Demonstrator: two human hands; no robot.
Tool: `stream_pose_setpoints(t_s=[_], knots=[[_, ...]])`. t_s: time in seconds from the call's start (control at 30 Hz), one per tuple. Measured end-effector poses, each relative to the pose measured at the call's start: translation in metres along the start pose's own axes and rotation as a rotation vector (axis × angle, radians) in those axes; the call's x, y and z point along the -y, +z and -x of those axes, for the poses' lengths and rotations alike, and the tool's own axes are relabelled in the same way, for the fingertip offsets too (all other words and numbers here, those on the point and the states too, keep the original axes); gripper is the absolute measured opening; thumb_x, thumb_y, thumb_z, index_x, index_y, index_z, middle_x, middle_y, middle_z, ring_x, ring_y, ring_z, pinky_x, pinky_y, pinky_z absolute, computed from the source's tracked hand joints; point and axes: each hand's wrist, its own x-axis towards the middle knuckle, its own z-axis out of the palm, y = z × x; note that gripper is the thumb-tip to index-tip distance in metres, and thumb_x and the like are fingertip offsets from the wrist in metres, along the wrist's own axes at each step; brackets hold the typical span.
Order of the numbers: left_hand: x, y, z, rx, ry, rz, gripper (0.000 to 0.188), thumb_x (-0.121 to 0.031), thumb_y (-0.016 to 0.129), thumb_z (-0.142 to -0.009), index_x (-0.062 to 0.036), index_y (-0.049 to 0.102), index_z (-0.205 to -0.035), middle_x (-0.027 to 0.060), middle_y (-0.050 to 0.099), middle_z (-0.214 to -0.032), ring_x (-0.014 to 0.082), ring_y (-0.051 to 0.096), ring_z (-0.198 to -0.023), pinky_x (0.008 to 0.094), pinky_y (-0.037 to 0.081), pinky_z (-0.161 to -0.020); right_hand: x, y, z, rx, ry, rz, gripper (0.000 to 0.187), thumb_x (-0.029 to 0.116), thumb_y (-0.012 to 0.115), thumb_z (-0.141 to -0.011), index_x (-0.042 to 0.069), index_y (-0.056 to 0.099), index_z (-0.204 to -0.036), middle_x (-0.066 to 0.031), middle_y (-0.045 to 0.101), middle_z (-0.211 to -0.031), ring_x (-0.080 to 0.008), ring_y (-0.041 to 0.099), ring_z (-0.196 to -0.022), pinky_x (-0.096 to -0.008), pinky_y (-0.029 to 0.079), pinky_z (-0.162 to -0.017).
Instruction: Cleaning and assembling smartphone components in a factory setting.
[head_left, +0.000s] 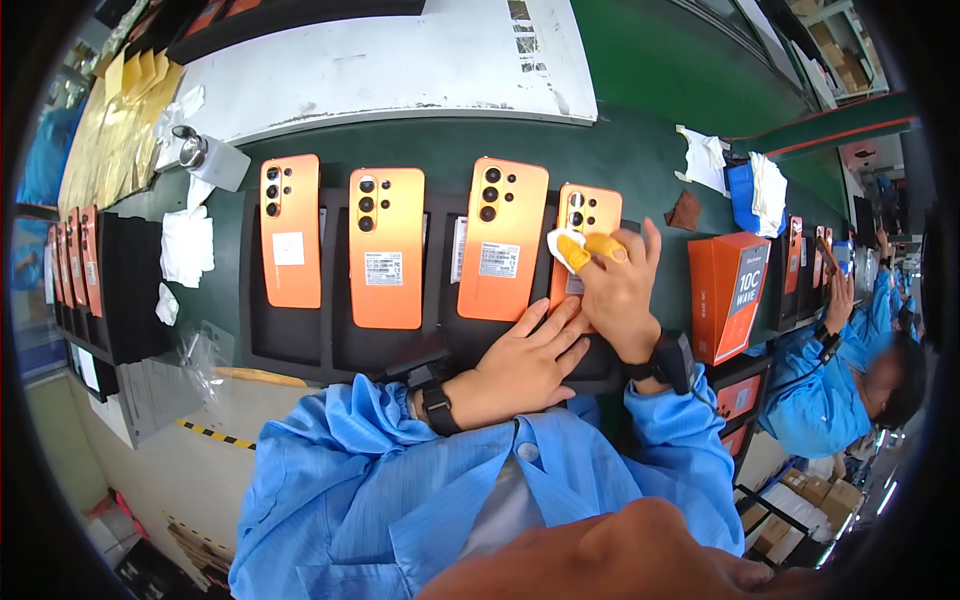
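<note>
Several orange smartphones lie back up in a row along a black compartment tray (335, 345). At the right end of the row, one smartphone (603, 206) is partly covered by my hands. My right hand (622, 292), with yellow finger cots on some fingers, pinches a small white cloth (566, 250) against its back, just below the cameras. My left hand (525, 362) lies flat, its outstretched fingertips touching that phone's lower end. Left of it, a labelled smartphone (503, 220) is nearest; two more, a middle smartphone (388, 225) and a far-left smartphone (290, 210), carry stickers too.
An orange box (728, 300) stands right of the tray. A metal-topped bottle (215, 160) and white wipes (187, 245) lie left, near stacked black trays of phones (130, 290). A brown scrap (684, 210) sits behind the box. Another person (835, 385) works at the right.
</note>
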Motion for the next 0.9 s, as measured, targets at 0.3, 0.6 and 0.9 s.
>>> stream_pose_setpoints(t_s=[0.3,0.6,0.9], knots=[[0.004,-0.004,0.004,0.014,-0.004,0.027,0.066,-0.047,0.072,-0.080,-0.0092,0.062,-0.134,0.0159,0.040,-0.155,0.0330,0.027,-0.149,0.0549,0.022,-0.118,-0.003,0.008,-0.008,-0.032,-0.024,-0.026,0.024,0.013,0.064,-0.076,0.016,0.078,-0.096,-0.0033,0.066,-0.102,-0.0262,0.058,-0.098,-0.0633,0.033,-0.105],[0.005,-0.013,0.003,0.030,0.006,0.004,0.067,-0.048,0.072,-0.081,-0.0089,0.062,-0.134,0.0145,0.041,-0.154,0.0322,0.027,-0.149,0.0528,0.022,-0.119,-0.017,0.008,-0.037,0.009,0.029,0.090,0.019,0.016,0.066,-0.077,0.015,0.078,-0.092,-0.0036,0.067,-0.100,-0.0271,0.057,-0.100,-0.0645,0.031,-0.106],[0.003,-0.010,0.000,0.033,0.009,0.016,0.069,-0.047,0.072,-0.079,-0.0088,0.061,-0.135,0.0153,0.039,-0.156,0.0331,0.029,-0.148,0.0536,0.023,-0.118,-0.025,0.003,-0.040,-0.004,0.070,0.161,0.021,0.012,0.064,-0.080,0.014,0.076,-0.096,-0.0026,0.067,-0.102,-0.0256,0.058,-0.100,-0.0635,0.030,-0.107]])
